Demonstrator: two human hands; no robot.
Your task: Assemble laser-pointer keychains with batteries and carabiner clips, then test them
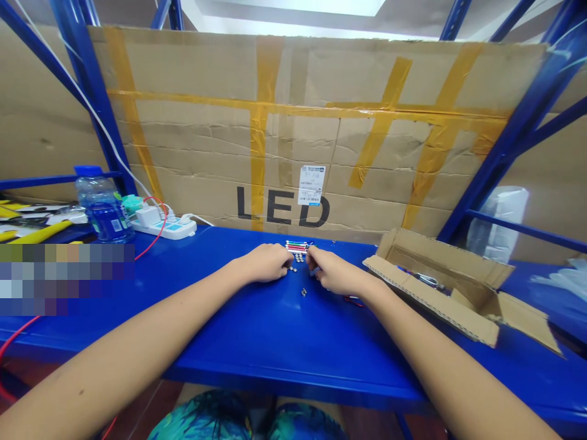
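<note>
Both my hands rest on a blue table (257, 330), close together near its far side. My left hand (268, 263) is curled, fingertips pinched by a cluster of tiny silver parts (298, 258). My right hand (332, 272) is curled too, its fingertips pinching something small that I cannot make out. Just behind the fingers lies a row of small coloured tubes (296, 246). One loose silver piece (303, 292) lies on the table between my wrists. A red item (352, 299) peeks out under my right wrist.
An open cardboard box (458, 287) lies at the right. At the left stand a water bottle (101, 208) and a white power strip (166, 226) with a red wire (151, 241). A taped cardboard sheet marked LED (293, 134) backs the table, between blue shelf posts (513, 140).
</note>
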